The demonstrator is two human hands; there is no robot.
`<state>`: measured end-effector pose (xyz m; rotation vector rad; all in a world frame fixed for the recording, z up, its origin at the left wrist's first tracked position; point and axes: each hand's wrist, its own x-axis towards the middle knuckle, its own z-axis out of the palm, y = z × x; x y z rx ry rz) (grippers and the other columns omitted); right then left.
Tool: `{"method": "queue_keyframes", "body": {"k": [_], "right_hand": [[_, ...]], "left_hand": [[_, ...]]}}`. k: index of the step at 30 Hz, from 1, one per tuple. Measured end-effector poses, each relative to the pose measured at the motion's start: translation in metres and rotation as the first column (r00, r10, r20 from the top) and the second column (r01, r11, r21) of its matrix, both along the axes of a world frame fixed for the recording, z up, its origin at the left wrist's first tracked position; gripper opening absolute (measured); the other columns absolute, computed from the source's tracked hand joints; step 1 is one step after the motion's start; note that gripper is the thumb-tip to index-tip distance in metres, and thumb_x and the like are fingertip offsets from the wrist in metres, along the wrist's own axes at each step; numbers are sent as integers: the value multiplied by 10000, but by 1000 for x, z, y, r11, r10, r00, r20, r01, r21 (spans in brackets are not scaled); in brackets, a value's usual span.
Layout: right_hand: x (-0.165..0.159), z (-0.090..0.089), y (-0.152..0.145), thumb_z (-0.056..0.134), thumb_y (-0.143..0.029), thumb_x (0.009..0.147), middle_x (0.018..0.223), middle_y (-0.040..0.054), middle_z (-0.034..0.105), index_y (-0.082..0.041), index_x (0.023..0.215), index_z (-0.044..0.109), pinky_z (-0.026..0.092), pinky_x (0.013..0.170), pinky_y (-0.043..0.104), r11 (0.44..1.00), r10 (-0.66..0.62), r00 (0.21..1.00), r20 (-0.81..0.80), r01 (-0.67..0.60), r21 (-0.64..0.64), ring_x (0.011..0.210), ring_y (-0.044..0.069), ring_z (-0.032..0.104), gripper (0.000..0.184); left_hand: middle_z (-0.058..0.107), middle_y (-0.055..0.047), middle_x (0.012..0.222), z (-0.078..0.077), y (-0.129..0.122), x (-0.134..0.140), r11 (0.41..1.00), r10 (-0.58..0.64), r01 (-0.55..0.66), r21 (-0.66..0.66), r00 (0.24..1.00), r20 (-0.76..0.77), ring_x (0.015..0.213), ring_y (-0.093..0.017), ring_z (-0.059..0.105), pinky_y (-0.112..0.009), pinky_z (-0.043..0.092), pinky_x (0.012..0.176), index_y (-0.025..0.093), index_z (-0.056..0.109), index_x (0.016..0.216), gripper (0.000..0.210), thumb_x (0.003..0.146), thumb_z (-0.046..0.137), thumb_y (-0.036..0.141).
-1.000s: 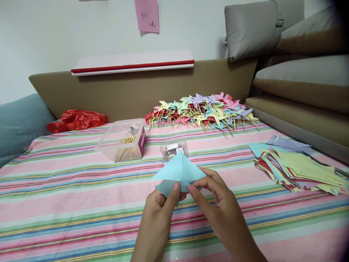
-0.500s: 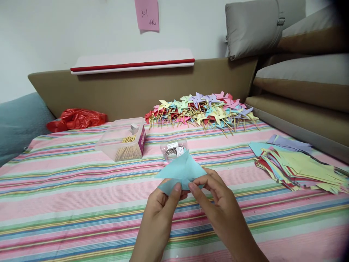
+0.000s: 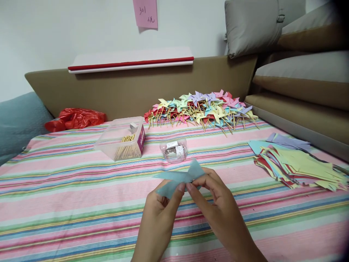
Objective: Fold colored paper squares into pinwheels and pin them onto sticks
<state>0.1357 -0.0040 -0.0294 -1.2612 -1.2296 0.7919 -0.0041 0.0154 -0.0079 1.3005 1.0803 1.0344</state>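
A light blue paper pinwheel (image 3: 177, 177), with points folded toward its centre, is held above the striped cloth. My left hand (image 3: 163, 207) pinches its lower left part between thumb and fingers. My right hand (image 3: 215, 194) is closed on the right side, its thumb tip and forefinger at the centre, close to my left thumb. Whether a pin sits under the fingertips cannot be made out. Just beyond the paper stands a clear plastic tub (image 3: 175, 151) with small metal pieces and white labels.
A clear box (image 3: 118, 133) of wooden sticks stands left of the tub. Finished pinwheels (image 3: 201, 109) are heaped at the back. Cut paper sheets (image 3: 302, 163) lie at the right, near stacked cushions (image 3: 302, 87). A red plastic bag (image 3: 79, 118) is at the back left.
The paper's large upright top point has folded down toward the centre, leaving a smaller point raised at right. Both hands keep their grip, and the tub shows more fully.
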Motion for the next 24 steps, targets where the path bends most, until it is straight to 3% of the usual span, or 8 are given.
{"method": "queue_keyframes", "body": {"k": [4,7,10,14,17,19,21,24], "right_hand": [[-1,-1,-2,713,-400,878,1145,61,613,-227,768,570,504,908,388,1000,-2,998,-57,3,9,1077,254,625,250],[-1,3,-2,755,-418,844,1261,59,613,-256,881,504,538,879,387,999,-41,960,-277,47,16,1087,246,644,301],[6,10,-1,781,-480,809,1252,63,652,-289,1059,550,542,842,358,996,-86,904,-419,69,-55,1064,232,648,390],[18,15,0,798,-551,757,1093,73,732,-249,1061,705,507,805,351,952,21,900,-436,-151,-266,1016,263,653,439],[20,14,0,837,-499,732,1085,56,743,-242,1041,728,485,820,337,925,99,885,-455,-251,-285,1028,257,655,417],[19,13,0,870,-459,707,1123,52,745,-273,1212,647,498,783,330,927,90,836,-541,-269,-262,1035,258,669,582],[17,13,1,898,-423,685,1154,60,751,-311,1431,451,510,744,321,932,59,775,-629,-268,-244,1024,257,688,877],[18,14,2,915,-380,681,1138,76,767,-305,1564,225,513,707,304,922,48,719,-693,-299,-246,942,240,715,1122]], "left_hand": [[623,-4,751,-6,2,-3,999,24,-25,-35,999,-29,714,-166,523,-259,428,668,194,685,799,298,911,661,470],[660,-21,797,-6,1,-4,998,11,-9,-63,1000,23,786,-189,564,-279,459,746,193,697,824,290,904,668,470],[705,-48,850,-2,0,-4,994,-17,26,-109,996,82,884,-227,612,-317,481,857,181,732,879,300,894,678,477],[675,-23,828,2,0,-7,980,-114,133,-148,985,132,810,-191,602,-304,489,819,190,695,889,249,903,681,438],[613,16,813,3,1,-11,983,-122,135,-124,987,105,735,-138,543,-240,452,703,204,651,880,188,885,726,376],[610,16,862,4,1,-12,984,-134,145,-101,986,104,735,-127,531,-225,427,667,210,648,926,172,889,726,358],[618,8,915,5,1,-12,983,-153,163,-80,981,117,766,-131,540,-226,426,674,214,647,966,164,902,712,350],[621,0,943,6,1,-13,979,-185,193,-62,976,114,824,-148,554,-244,445,732,218,651,992,155,924,684,354]]}}
